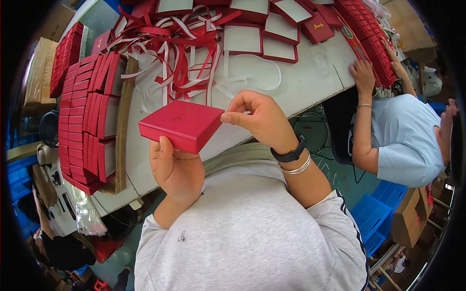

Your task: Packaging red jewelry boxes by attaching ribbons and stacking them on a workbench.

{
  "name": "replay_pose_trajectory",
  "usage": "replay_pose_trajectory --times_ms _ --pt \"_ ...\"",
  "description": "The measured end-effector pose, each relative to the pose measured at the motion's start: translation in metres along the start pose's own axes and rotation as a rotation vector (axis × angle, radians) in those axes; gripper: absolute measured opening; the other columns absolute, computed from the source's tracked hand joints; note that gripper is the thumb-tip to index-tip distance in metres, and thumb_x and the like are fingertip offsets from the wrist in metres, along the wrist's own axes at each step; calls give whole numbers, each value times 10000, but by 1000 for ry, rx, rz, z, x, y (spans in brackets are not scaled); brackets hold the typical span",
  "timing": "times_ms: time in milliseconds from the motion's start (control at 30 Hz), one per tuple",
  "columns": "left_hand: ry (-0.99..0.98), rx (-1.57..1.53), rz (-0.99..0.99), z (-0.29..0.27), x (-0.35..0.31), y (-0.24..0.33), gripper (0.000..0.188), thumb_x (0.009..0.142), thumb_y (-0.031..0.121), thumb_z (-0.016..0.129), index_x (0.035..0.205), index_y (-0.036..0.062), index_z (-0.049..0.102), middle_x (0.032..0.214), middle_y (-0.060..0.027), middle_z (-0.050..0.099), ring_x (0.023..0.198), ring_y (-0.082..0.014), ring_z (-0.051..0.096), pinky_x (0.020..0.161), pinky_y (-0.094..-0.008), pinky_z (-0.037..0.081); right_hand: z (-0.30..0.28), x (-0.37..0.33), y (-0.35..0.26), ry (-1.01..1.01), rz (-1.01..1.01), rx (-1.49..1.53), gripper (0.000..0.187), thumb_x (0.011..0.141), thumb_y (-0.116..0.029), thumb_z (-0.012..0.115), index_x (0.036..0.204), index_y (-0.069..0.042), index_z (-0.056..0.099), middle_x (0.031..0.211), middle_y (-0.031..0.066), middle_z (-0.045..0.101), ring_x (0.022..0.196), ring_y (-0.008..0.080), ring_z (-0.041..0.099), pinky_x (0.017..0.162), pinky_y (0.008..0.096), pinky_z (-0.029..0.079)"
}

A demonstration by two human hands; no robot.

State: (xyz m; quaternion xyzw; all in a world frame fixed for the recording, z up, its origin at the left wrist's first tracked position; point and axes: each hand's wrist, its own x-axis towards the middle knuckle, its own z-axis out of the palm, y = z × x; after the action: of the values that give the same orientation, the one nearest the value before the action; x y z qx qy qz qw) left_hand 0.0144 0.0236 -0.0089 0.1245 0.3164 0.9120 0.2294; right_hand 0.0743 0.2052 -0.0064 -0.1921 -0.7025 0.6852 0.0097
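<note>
A closed red jewelry box [182,123] with gold lettering on its lid is held up in front of my chest, above the table's near edge. My left hand [174,167] supports it from below, thumb against the near side. At the box's right corner, my right hand [257,116] pinches with thumb and forefinger; whether a thin ribbon or only the box edge is between them, I cannot make out. Beyond the box lies a tangled heap of red and white ribbons [189,63].
Stacked red boxes [80,116] stand in a cardboard tray [127,126] at left. Open box halves with white insides [242,39] cover the table's far side. At right, a co-worker in a light blue shirt [407,136] reaches toward rows of red boxes [366,39]. Blue crates [376,213] sit behind.
</note>
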Motion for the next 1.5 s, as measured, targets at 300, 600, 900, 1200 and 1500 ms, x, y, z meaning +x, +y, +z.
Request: replay_pose_trajectory --times_ms 300,600,900,1200,1500 --pt "42 -535 -206 8 9 26 358 986 295 377 1211 38 485 1209 -108 572 1133 -243 546 981 -411 433 -17 2 22 -42 24 106 121 865 -139 639 832 -25 612 831 6 601 743 68 503 713 215 424" --pt "26 -964 -613 -3 14 13 474 990 373 312 1232 -15 436 1213 -204 537 1127 -341 542 857 -481 532 -6 6 27 -257 -266 532 132 835 -102 669 795 3 600 1195 132 577 844 92 535 757 227 446" --pt "21 -843 -450 0 13 2 478 968 399 400 1269 27 413 1284 -133 492 1123 -269 530 961 -420 438 4 -13 13 -14 -293 282 151 797 -88 698 775 32 609 1113 131 631 801 106 567 687 213 457" --pt "-75 26 -121 -1 -2 -14 371 937 277 524 1183 0 509 1208 -97 560 1168 -205 487 1026 -386 327 15 -31 -12 209 -313 -215 117 756 -57 711 794 20 632 1032 132 658 868 178 617 713 250 485" --pt "112 302 52 -17 8 -11 266 968 210 467 1132 8 524 1159 -85 577 1095 -175 524 980 -356 359 12 -50 -28 262 -566 -612 110 740 -103 704 747 -34 618 972 79 632 1061 331 537 880 391 441"
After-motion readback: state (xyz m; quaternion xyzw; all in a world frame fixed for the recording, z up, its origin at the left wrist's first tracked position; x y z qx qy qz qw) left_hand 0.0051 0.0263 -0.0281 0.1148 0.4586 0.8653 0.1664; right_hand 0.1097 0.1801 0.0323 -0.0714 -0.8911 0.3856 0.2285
